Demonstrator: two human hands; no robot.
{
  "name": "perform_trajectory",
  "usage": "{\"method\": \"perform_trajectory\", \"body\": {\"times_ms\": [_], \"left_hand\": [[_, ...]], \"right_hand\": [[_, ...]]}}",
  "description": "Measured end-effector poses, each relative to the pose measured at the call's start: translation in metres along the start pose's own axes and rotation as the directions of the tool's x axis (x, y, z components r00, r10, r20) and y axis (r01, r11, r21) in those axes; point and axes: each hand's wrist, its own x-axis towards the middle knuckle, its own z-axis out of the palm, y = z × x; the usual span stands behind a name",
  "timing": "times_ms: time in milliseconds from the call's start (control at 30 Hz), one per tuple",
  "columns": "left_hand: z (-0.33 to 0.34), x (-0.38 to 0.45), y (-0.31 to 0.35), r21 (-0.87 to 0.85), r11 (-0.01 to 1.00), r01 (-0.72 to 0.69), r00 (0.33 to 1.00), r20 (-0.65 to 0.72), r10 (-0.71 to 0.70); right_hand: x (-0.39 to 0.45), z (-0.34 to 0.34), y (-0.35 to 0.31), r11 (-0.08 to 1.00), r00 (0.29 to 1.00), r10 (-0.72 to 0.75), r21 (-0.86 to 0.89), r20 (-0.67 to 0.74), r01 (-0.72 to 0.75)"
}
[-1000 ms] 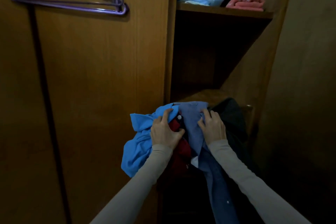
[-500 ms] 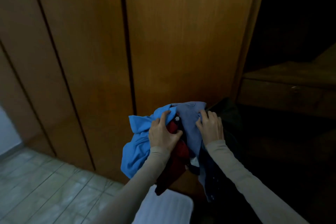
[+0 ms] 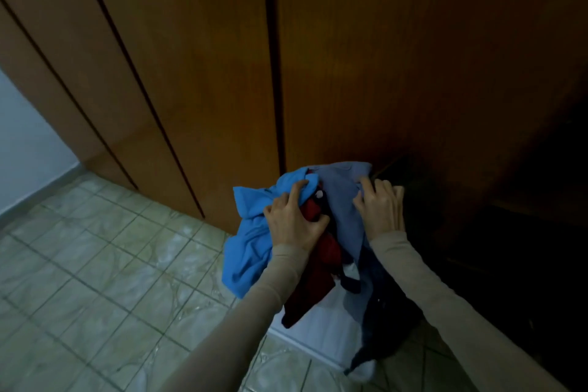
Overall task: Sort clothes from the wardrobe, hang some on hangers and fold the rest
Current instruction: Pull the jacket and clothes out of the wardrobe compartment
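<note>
I carry a bundle of clothes in front of my chest. My left hand [image 3: 294, 219] grips its left side, fingers curled over a bright blue garment [image 3: 251, 239] and a dark red one [image 3: 318, 267]. On the right side, my right hand [image 3: 380, 208] clutches a grey-blue shirt [image 3: 342, 197]. Dark navy and black cloth [image 3: 381, 321] hangs down from the bundle. Both forearms wear beige sleeves.
Closed brown wardrobe doors [image 3: 197, 67] fill the view ahead. The open, dark wardrobe section [image 3: 525, 232] lies to the right. Pale green floor tiles [image 3: 79, 280] spread at lower left, with a white mat [image 3: 321, 334] under the bundle. A light wall [image 3: 22, 143] stands at far left.
My view has swung left and down, away from the open shelves and the hangers, toward the closed doors and the floor. The bundle came along in the same two-handed grip.
</note>
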Motion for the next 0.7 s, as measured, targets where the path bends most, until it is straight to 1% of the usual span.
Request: {"method": "perform_trajectory", "body": {"times_ms": [100, 200, 267, 367, 433, 467, 500, 533, 567, 600, 633, 667, 700], "left_hand": [[0.049, 0.003, -0.042, 0.011, 1.0, 0.005, 1.0, 0.022, -0.005], [0.104, -0.002, -0.086, 0.004, 1.0, -0.007, 1.0, 0.02, 0.007], [0.147, -0.011, -0.123, -0.003, 1.0, -0.015, 1.0, 0.008, 0.015], [0.218, -0.037, -0.184, -0.01, 1.0, 0.006, 0.999, 0.043, -0.006], [0.263, -0.06, -0.22, 0.033, 0.998, 0.048, 0.99, 0.132, -0.052], [0.284, -0.072, -0.237, 0.1, 0.993, 0.065, 0.97, 0.227, -0.086], [0.306, -0.087, -0.254, 0.205, 0.976, 0.074, 0.928, 0.345, -0.143], [0.326, -0.102, -0.269, 0.321, 0.945, 0.059, 0.869, 0.45, -0.207], [0.345, -0.118, -0.284, 0.404, 0.914, 0.031, 0.848, 0.474, -0.238], [0.361, -0.13, -0.295, 0.467, 0.884, -0.025, 0.86, 0.462, -0.219], [0.373, -0.139, -0.302, 0.518, 0.853, -0.055, 0.863, 0.455, -0.22], [0.383, -0.145, -0.31, 0.569, 0.817, -0.088, 0.862, 0.455, -0.224], [0.396, -0.146, -0.32, 0.575, 0.812, -0.102, 0.862, 0.459, -0.217]], "right_hand": [[-0.029, 0.052, 0.002, 0.999, 0.997, 0.008, 0.044, 0.081, -0.011], [-0.068, 0.106, 0.006, 0.999, 0.996, -0.013, 0.051, 0.084, 0.009], [-0.106, 0.149, 0.01, 0.999, 0.994, -0.023, 0.047, 0.111, 0.018], [-0.174, 0.216, 0.017, 0.999, 0.974, -0.021, 0.042, 0.228, 0.011], [-0.226, 0.262, 0.024, 0.999, 0.936, -0.023, 0.053, 0.351, 0.005], [-0.252, 0.283, 0.026, 0.998, 0.898, -0.028, 0.069, 0.439, -0.002], [-0.276, 0.3, 0.026, 0.997, 0.848, -0.039, 0.072, 0.529, 0.001], [-0.301, 0.314, 0.025, 0.998, 0.782, -0.054, 0.066, 0.621, 0.016], [-0.323, 0.323, 0.021, 0.998, 0.676, -0.055, 0.069, 0.734, 0.007], [-0.341, 0.33, 0.018, 0.998, 0.581, -0.043, 0.064, 0.813, -0.016], [-0.354, 0.334, 0.016, 0.997, 0.503, -0.037, 0.066, 0.864, -0.04], [-0.359, 0.336, 0.014, 0.995, 0.469, -0.029, 0.073, 0.883, -0.075], [-0.359, 0.336, 0.012, 0.993, 0.465, -0.019, 0.072, 0.885, -0.096]]}}
